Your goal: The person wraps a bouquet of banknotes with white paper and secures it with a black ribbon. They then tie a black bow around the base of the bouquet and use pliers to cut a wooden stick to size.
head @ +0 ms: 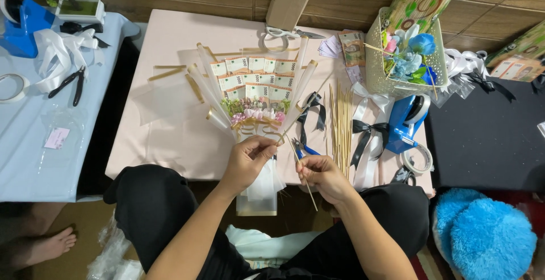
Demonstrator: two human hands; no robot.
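Note:
A bouquet of folded banknotes (254, 80) with small pink flowers (256, 110) and clear wrap lies on the low pink table (170, 47). My left hand (247, 160) grips the bouquet's stem just below the gold ribbon. My right hand (321, 176) holds a thin wooden skewer (303, 173) that slants up toward the bouquet. A bundle of similar skewers (341, 122) lies on the table just right of my hands.
A white basket (374, 59) with blue artificial flowers stands at the table's right, near a blue tape dispenser (406, 122), black and white ribbons (366, 132) and scissors (292, 32). Blue-handled pliers (301, 148) lie by the stem. A light blue table (34, 161) stands left, a blue plush (482, 234) right.

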